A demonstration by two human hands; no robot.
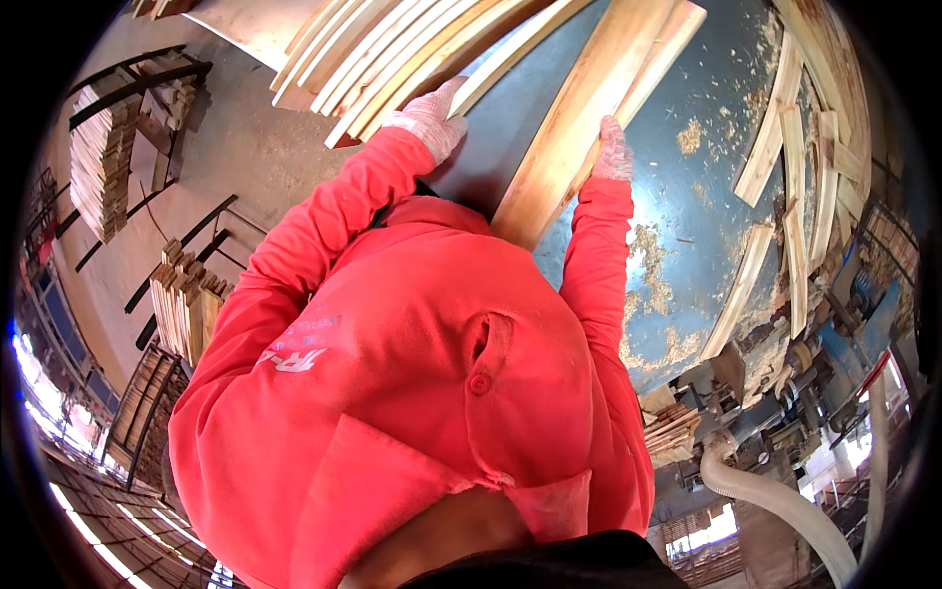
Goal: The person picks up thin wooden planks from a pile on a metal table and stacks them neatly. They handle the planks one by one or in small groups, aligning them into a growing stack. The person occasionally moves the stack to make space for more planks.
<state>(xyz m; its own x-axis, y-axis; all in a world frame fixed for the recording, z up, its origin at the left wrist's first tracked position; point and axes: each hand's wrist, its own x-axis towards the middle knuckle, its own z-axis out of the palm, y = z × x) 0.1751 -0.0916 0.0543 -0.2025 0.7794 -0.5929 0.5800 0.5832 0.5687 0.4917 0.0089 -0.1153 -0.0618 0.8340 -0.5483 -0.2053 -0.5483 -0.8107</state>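
My left hand [432, 119], in a pale knit work glove, is at the near end of a narrow wooden strip [520, 54], with its fingers closed on that end. Just left of it lies a row of wooden boards [392, 61] set side by side. My right hand [612, 151], gloved alike, grips the right edge of a wide wooden board [577, 123], its fingers partly hidden. Another board [665, 51] lies along the wide one's right side. These boards slant across a blue-grey metal table [677, 250], the wide one's near end close to my chest.
Loose wooden offcuts [770, 123] and sawdust [653, 270] lie at the table's right. Stacked timber on a black metal rack [103, 147] and another timber pile [182, 299] stand on the left. A pale flexible hose [775, 496] curves at the lower right beside machinery.
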